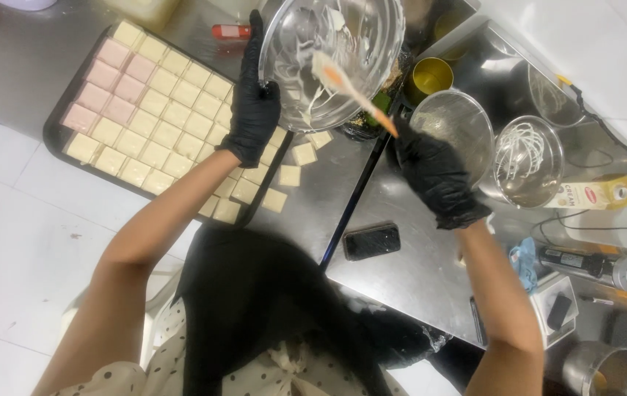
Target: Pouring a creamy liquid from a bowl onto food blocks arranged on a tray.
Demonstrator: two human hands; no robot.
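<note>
My left hand (254, 103), in a black glove, grips the rim of a clear glass bowl (361, 33) smeared with white cream and holds it tilted above the counter. In my right hand (436, 176), also black-gloved, is an orange-handled spatula (350, 86) whose pale blade rests inside the bowl. Below the bowl on the left lies a dark tray (55, 139) filled with several cream and pink square cake pieces. A few loose squares (290, 176) lie on the steel counter beside the tray.
A black phone (372, 240) lies on the steel counter. To the right stand a steel bowl (451, 121), a bowl with a whisk (527, 155), a gold tin (431, 75), a cream carton (598, 193) and a hand blender (585, 264). White tiled floor shows at left.
</note>
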